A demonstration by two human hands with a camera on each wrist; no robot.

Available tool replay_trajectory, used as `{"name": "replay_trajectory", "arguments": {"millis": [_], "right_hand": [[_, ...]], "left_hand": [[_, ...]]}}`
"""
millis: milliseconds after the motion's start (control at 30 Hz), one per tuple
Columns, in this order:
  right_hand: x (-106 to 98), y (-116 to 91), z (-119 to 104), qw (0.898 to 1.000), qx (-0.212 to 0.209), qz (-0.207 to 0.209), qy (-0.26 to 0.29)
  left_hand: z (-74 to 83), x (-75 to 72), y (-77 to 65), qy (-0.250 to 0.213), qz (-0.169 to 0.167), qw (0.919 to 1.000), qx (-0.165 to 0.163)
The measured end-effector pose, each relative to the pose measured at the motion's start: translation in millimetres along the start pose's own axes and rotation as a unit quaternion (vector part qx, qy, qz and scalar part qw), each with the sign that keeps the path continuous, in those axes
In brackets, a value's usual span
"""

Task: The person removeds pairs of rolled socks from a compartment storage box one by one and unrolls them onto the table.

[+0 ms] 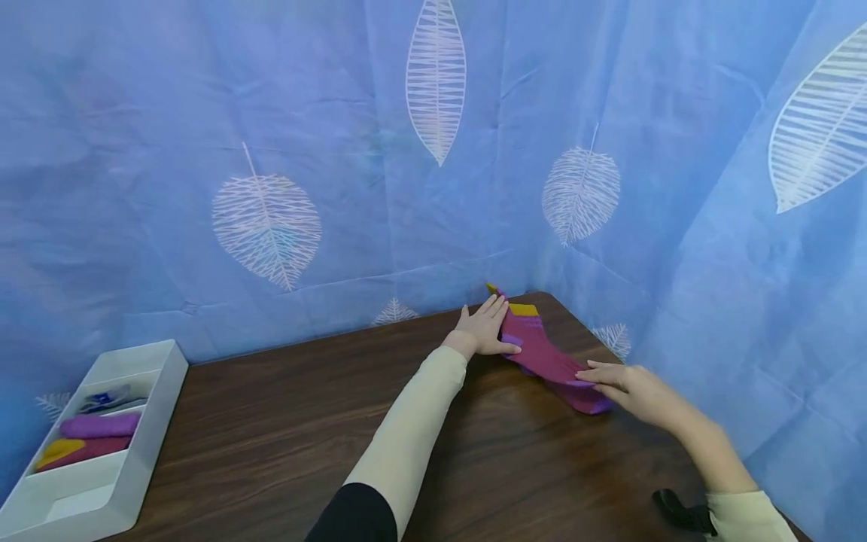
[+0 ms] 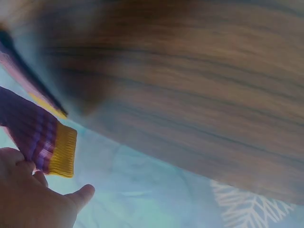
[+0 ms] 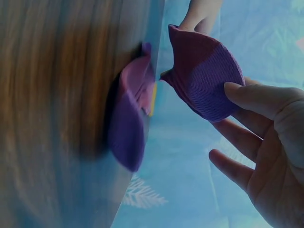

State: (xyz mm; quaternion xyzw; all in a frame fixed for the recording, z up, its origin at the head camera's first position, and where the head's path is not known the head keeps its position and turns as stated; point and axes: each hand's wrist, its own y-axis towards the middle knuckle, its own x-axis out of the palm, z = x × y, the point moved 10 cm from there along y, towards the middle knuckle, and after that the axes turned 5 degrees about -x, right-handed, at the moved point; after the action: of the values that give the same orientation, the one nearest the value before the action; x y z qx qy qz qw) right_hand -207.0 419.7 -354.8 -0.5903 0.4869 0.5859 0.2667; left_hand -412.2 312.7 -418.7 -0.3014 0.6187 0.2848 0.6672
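A maroon and purple sock with a yellow cuff is stretched between both hands above the table's far right corner. My left hand holds it by the edge near the cuff, some fingers spread out. In the right wrist view, my right hand pinches the purple toe between thumb and fingers, the other fingers extended. A matching sock lies on the table below the held one and is partly hidden by it in the head view.
On the left of the dark wooden table stands a white divided box. Its compartments hold a purple roll, a maroon and yellow folded sock and a dark blue and grey item. Blue leaf-patterned curtains border the table.
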Motion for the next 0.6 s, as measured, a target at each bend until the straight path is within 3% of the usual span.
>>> {"name": "replay_trajectory", "arguments": {"millis": [400,600], "right_hand": [[21.0,14.2,-29.2,0.997,-0.02,-0.069,0.036],[41.4,17.5,-42.1,0.993,-0.027,-0.107,0.052]], "left_hand": [[-21.0,13.0,-28.1,0.012,-0.018,0.9997,0.009],[-33.1,14.7,-43.2,0.005,-0.052,0.9985,-0.012]]}}
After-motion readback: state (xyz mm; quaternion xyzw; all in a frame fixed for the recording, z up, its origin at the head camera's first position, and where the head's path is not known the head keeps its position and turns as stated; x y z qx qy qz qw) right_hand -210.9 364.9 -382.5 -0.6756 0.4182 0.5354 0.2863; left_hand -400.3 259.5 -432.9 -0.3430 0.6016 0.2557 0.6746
